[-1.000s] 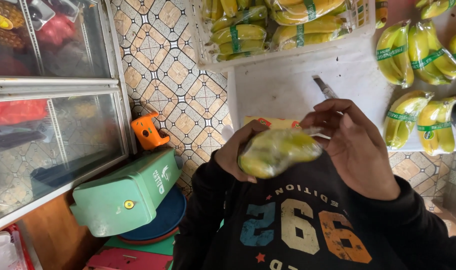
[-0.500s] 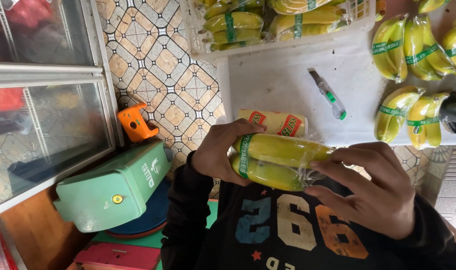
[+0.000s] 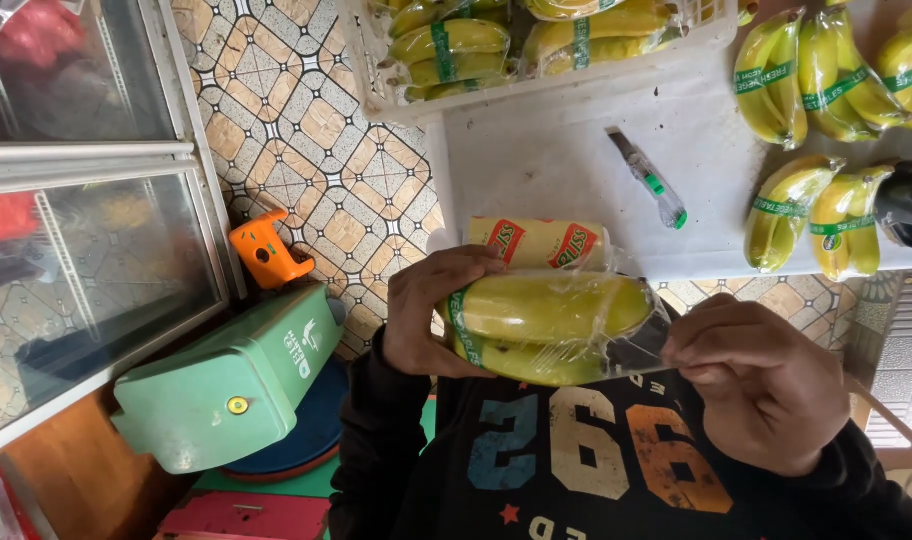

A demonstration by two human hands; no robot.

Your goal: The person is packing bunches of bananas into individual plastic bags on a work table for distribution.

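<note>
Your left hand (image 3: 426,315) grasps the wrapped banana bunch (image 3: 546,325) at center | your right hand (image 3: 761,385) pinches its film | white table (image 3: 556,160) at 12 o'clock carries a cutter (image 3: 648,180) | patterned tile floor (image 3: 316,130) at 11 o'clock.

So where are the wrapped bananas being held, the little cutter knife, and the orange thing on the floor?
wrapped bananas (image 3: 546,315), head view, on the upper banana's middle.
cutter knife (image 3: 648,180), head view, mid-handle, on the white table.
orange thing (image 3: 266,252), head view, centre of its body, on the tiled floor.
</note>
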